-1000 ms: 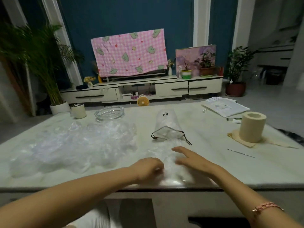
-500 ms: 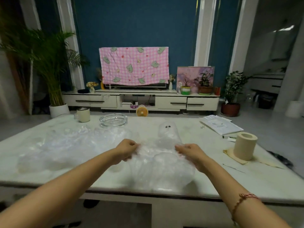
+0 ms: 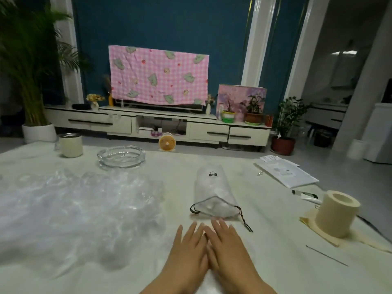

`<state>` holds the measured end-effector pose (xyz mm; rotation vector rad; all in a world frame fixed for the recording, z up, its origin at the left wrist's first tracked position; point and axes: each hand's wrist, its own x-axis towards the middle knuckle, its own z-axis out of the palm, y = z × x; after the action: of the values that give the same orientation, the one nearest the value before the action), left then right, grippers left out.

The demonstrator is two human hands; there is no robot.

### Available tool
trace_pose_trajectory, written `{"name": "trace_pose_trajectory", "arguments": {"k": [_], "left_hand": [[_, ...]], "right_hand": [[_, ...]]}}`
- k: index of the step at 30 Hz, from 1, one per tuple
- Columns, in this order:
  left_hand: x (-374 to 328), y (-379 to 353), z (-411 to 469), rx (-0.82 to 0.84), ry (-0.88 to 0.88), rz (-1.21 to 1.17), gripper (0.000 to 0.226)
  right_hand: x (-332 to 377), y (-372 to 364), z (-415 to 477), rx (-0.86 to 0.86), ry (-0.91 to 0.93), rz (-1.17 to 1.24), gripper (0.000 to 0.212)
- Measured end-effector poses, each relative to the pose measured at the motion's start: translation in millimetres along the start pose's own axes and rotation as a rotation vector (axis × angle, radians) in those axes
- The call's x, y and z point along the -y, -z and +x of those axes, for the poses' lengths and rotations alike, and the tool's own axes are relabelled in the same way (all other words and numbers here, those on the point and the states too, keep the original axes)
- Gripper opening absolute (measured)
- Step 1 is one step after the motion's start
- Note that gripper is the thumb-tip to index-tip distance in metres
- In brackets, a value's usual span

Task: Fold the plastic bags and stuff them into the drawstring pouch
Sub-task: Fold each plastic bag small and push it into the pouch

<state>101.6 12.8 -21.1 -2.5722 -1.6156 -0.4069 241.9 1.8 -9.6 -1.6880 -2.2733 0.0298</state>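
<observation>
A pale table (image 3: 265, 262) carries everything. A heap of clear bags (image 3: 80, 213) sprawls over its left half. The left hand (image 3: 188, 249) and right hand (image 3: 229, 247) lie flat and touching at the near edge, fingers straight, grasping nothing. I cannot tell whether a bag lies beneath them. The pouch (image 3: 214, 192) lies just beyond their fingertips, its mouth toward them. A roll (image 3: 336, 213) stands at right; an ashtray (image 3: 121, 156) and mug (image 3: 70, 145) sit far left.

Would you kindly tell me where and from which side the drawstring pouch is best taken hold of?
Pinch the dark corded rim at the mouth of the drawstring pouch, coming from the near side: it lies on its side with the mouth gaping toward the person, so a thumb could probably slip inside.
</observation>
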Motion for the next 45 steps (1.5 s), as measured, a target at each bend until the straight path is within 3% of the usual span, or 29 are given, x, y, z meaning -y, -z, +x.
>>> {"name": "trace_pose_trajectory", "arguments": {"k": [1, 2, 3, 7, 9, 10, 12, 14, 16, 19, 22, 23, 25, 29, 31, 32, 34, 38, 42, 45], "left_hand": [[6, -19, 1, 0.005, -0.025, -0.022, 0.055], [10, -23, 1, 0.123, -0.024, -0.037, 0.053], [14, -26, 1, 0.134, -0.026, -0.023, 0.063], [19, -9, -9, 0.15, -0.002, -0.077, 0.112], [20, -5, -15, 0.103, -0.012, -0.183, 0.112], [22, -2, -19, 0.015, -0.054, -0.219, 0.099], [25, 0, -29, -0.004, -0.15, -0.354, 0.059], [30, 7, -40, -0.056, -0.213, -0.405, 0.049], [30, 14, -54, 0.005, -0.209, -0.387, 0.075], [36, 16, -68, 0.155, -0.24, -0.264, 0.107], [36, 16, -62, 0.16, -0.212, -0.317, 0.113], [36, 18, -60, 0.148, -0.217, -0.333, 0.112], [36, 22, -65, 0.14, -0.189, -0.388, 0.104], [40, 23, -64, -0.009, -0.119, -0.544, 0.057], [41, 26, -62, -0.073, -0.042, -0.607, 0.024], [41, 29, -61, -0.08, -0.015, -0.632, 0.012], [39, 36, -57, -0.076, 0.039, -0.687, 0.023], [36, 33, -40, -0.134, 0.214, -0.821, 0.027], [34, 20, -18, -0.194, 0.443, -0.616, 0.044], [27, 18, -7, -0.189, 0.537, -0.382, 0.028]], "right_hand": [[-5, -2, 3, 0.081, -0.021, 0.001, 0.068], [-14, -9, 7, 0.062, -0.006, -0.029, 0.097], [-19, -10, 6, 0.143, -0.019, -0.011, 0.111], [-25, -7, 1, 0.219, -0.01, 0.025, 0.114], [-21, -2, -2, 0.167, -0.014, 0.076, 0.106], [-20, 1, -5, 0.088, -0.035, 0.149, 0.089], [-19, 14, -14, -0.092, -0.077, 0.332, 0.042], [-18, 32, -28, -0.137, -0.027, 0.422, 0.021], [-14, 41, -51, 0.03, 0.0, 0.47, 0.027], [-18, 31, -78, 0.235, 0.098, 0.187, 0.061], [-22, 20, -79, 0.095, 0.132, 0.201, 0.073], [-20, 23, -76, 0.045, 0.131, 0.252, 0.066], [-17, 26, -73, -0.027, 0.06, 0.368, 0.034], [-17, 37, -61, -0.016, -0.061, 0.595, 0.002], [-22, 39, -60, 0.051, -0.055, 0.488, 0.023], [-26, 37, -59, 0.059, -0.051, 0.446, 0.023], [-32, 38, -59, 0.034, -0.087, 0.531, 0.005], [-41, 36, -37, -0.079, -0.254, 0.691, 0.019], [-33, 23, -12, -0.134, -0.439, 0.426, 0.039], [-31, 17, -6, -0.136, -0.479, 0.206, 0.034]]}}
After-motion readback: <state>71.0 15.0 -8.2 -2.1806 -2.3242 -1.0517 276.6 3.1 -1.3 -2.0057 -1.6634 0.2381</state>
